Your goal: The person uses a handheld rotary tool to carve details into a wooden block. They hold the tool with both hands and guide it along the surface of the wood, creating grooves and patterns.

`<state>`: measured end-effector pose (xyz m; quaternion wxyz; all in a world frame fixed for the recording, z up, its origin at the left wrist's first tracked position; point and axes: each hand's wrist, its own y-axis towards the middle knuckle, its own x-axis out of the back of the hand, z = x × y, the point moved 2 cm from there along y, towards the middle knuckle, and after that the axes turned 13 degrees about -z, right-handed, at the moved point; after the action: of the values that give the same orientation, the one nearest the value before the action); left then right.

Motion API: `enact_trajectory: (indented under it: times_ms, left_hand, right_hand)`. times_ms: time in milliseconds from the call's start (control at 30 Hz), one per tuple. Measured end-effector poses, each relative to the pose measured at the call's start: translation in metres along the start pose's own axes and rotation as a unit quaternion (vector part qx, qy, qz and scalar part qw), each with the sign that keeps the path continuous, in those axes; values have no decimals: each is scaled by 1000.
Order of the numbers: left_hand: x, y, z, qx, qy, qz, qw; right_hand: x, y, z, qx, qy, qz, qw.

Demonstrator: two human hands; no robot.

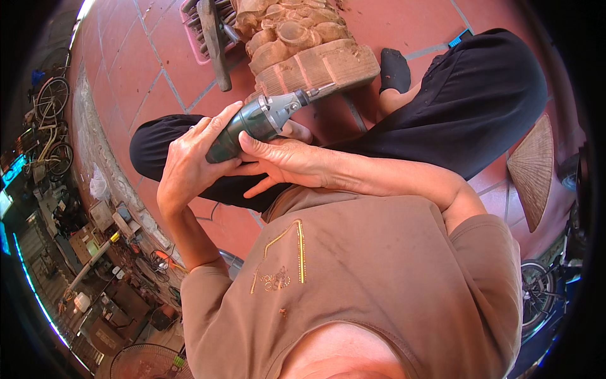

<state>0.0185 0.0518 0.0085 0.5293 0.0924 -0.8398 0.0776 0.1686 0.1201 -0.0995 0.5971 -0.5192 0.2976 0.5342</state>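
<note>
A green and grey die grinder (pixel 243 129) is held in front of my lap, its body slanting up to the right, with a thin bit (pixel 326 86) at its nose. My left hand (pixel 197 142) wraps round the rear of its body from the left. My right hand (pixel 284 158) grips it from below: the thumb presses on the casing while the other fingers stretch out to the left, partly behind the tool. Just beyond the bit lies a carved wooden block (pixel 303 47) with rounded relief shapes and a flat, plain base. The bit overlaps the base in view; contact I cannot tell.
A wooden mallet (pixel 213 47) leans by a pink basket (pixel 196 54) of carving tools at the far left. My crossed legs in black trousers (pixel 467 107) flank the block on red tiles (pixel 126 69). A conical hat (pixel 533 174) lies right; tools and clutter (pixel 101 252) line the left.
</note>
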Motion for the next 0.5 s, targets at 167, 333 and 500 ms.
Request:
enact_trajectory:
  times_ms: [167, 333, 500]
  left_hand:
    - [-1, -1, 1, -3, -9, -8, 1000]
    - [-2, -1, 0, 0, -10, -3, 1000]
    - [-2, -3, 1, -5, -14, -11, 1000]
  right_hand:
    - [0, -2, -1, -3, -4, 3, 1000]
    - [2, -1, -3, 10, -14, 18, 1000]
    - [1, 0, -5, 8, 1, -6, 1000]
